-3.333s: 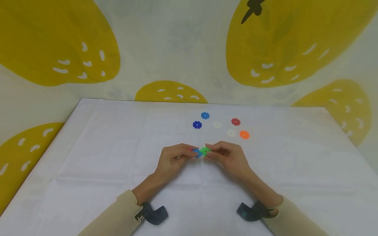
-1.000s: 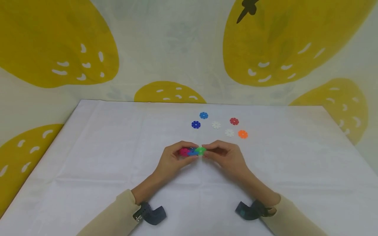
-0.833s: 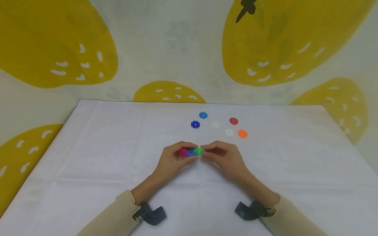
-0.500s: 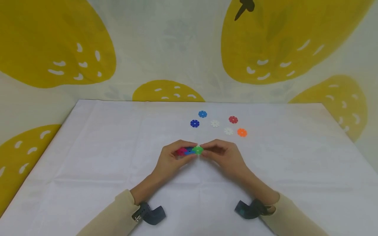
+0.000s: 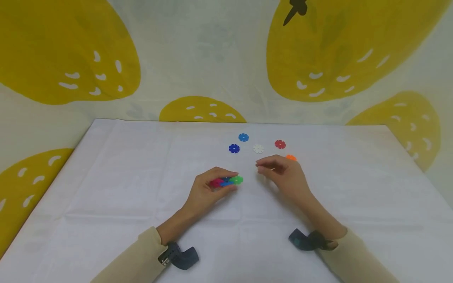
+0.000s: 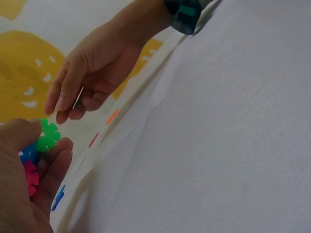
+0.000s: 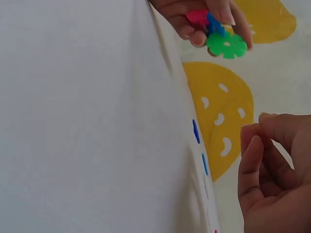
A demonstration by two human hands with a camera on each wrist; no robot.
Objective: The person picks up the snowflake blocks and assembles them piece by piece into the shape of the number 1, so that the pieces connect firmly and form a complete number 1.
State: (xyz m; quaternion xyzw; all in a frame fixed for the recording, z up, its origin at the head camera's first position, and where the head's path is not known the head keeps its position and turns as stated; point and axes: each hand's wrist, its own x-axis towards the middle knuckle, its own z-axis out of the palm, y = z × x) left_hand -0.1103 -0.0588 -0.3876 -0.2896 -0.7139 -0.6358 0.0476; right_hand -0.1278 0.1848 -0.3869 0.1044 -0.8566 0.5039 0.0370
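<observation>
My left hand [image 5: 210, 186] grips a small cluster of joined plastic snowflake discs between thumb and fingers. A pink disc [image 7: 197, 17] sits deepest in the grip, with blue [image 7: 214, 25] in the middle. The green disc [image 7: 227, 45] sticks out beyond the fingertips, its notched rim and centre hole showing. To the right and slightly farther away, my right hand [image 5: 283, 175] hovers over the cloth with loosely curled fingers, thumb and forefinger tips close together. No disc shows between its fingertips in the right wrist view.
On the white cloth [image 5: 124, 177] beyond the hands lie loose discs: light blue [image 5: 243, 137], dark blue [image 5: 234, 148], white [image 5: 258, 149] and red [image 5: 280, 144]. An orange disc [image 5: 291, 157] is partly behind my right hand. A patterned wall covering [image 5: 219, 70] rises behind.
The green disc, earlier pinched by my right hand against the blue piece, now stays on the left hand's cluster. My right hand has moved right and away, covering a white disc.
</observation>
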